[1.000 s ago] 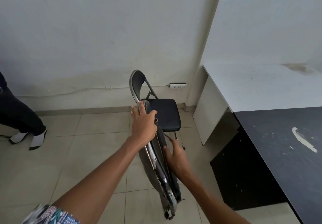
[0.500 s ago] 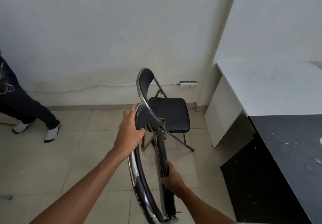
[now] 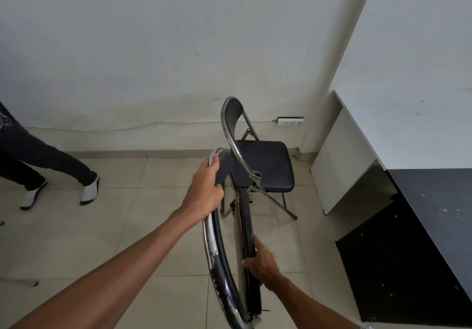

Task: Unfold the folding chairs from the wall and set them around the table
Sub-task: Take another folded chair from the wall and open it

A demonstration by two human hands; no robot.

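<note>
Chrome-framed folding chair [image 3: 224, 247], half open at lower centre, is gripped by both hands: left hand [image 3: 204, 190] clasps the backrest top, right hand [image 3: 260, 262] clutches the seat edge. Its feet are cut off below. Behind stands an unfolded chair [image 3: 263, 165]; the worktop [image 3: 434, 201] runs off the right edge.

White walls [image 3: 153, 47], tiled floor [image 3: 115, 226], power strip [image 3: 290, 122]
</note>
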